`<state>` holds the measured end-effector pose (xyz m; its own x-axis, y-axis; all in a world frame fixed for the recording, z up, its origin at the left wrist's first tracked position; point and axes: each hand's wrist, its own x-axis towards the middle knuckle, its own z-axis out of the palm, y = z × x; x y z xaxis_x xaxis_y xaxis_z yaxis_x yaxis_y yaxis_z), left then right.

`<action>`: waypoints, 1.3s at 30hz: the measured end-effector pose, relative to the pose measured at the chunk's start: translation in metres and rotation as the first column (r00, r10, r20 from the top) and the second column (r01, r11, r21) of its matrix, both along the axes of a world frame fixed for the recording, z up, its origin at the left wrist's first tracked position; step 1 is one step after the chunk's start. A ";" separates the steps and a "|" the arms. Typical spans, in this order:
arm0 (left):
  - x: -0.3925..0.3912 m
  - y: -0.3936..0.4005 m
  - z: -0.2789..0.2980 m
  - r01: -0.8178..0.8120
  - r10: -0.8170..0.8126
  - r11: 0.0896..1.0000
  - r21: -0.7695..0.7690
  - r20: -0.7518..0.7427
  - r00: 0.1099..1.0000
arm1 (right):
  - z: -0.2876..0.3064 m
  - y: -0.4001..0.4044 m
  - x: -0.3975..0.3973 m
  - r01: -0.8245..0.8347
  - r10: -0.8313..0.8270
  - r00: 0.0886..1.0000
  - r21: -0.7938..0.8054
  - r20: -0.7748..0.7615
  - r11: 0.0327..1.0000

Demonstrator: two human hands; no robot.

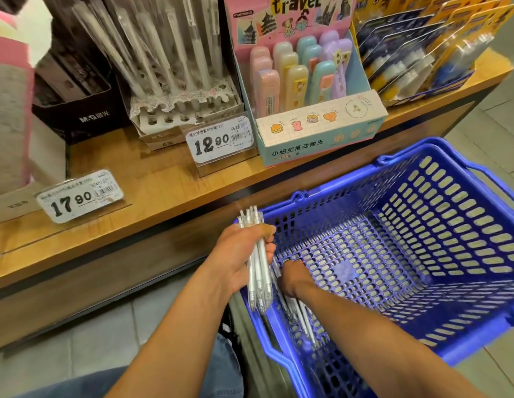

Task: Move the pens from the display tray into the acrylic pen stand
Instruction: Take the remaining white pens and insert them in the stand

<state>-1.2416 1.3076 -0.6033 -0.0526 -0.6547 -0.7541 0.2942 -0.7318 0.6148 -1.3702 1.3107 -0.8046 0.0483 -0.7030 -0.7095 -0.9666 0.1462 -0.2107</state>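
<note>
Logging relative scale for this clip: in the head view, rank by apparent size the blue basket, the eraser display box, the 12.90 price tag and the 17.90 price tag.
1. blue basket, though nearness to the camera enlarges it.
2. eraser display box.
3. 17.90 price tag and 12.90 price tag: these look alike, so unranked.

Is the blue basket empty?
No. White pens lie in the blue basket at its near corner, under the right hand.

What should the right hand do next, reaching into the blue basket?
Probably close the right hand on a few of the loose white pens lying at the blue plastic basket's near end, then add them to the bundle of white pens that the left hand grips.
</note>
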 end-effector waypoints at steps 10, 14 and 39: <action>-0.002 0.000 0.003 -0.004 0.004 1.000 0.013 0.002 1.000 | 0.049 -0.010 -0.043 0.318 -0.309 0.868 0.044 0.389 0.947; -0.004 0.001 0.005 -0.029 0.029 0.999 0.023 -0.007 1.000 | 0.116 -0.009 -0.065 0.481 -0.440 0.591 0.143 0.676 0.865; 0.002 -0.001 0.001 -0.006 0.005 1.000 0.006 0.019 1.000 | 0.044 0.004 -0.024 0.097 -0.100 0.968 0.022 0.230 0.995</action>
<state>-1.2399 1.3066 -0.6020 -0.0345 -0.6501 -0.7591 0.2864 -0.7341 0.6157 -1.3941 1.3151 -0.7603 0.1426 -0.7053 -0.6944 -0.8727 0.2414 -0.4244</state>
